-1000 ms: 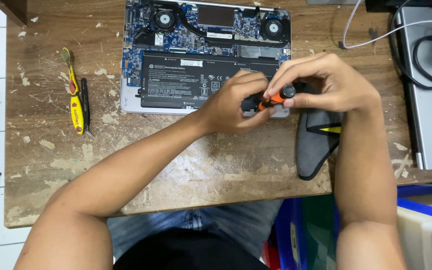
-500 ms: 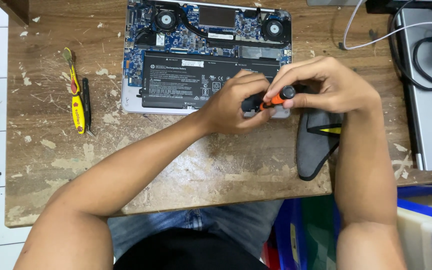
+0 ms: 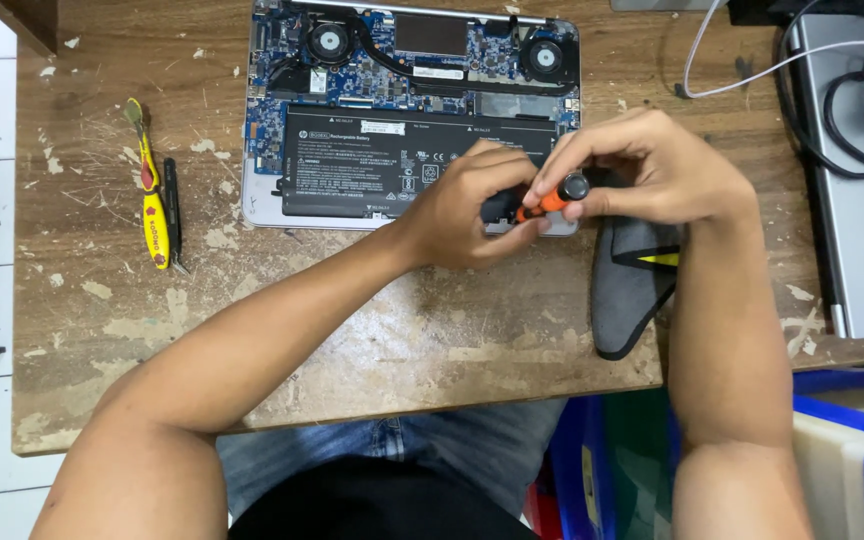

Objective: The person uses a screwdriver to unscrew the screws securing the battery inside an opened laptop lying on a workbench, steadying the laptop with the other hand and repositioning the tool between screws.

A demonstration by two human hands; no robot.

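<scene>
Screwdriver (image 3: 550, 199), one, orange-handled, pinched by both right hand (image 3: 652, 170) and left hand (image 3: 472, 205) over lower right corner of one opened laptop (image 3: 352, 150), two fans visible, on table (image 3: 352, 330).

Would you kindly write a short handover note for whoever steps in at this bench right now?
Left hand: braced at the front right corner of the open laptop, fingers by the screwdriver's tip.
Right hand: fingers closed on the orange-and-black screwdriver, held over that same corner.
Things: the laptop lies bottom up on the wooden table, cover off, battery and both fans exposed. Yellow-handled tool lies to the left, grey pouch to the right.
Done: bottom cover off.
Left: battery in place; the screw itself is hidden by the fingers.
</scene>
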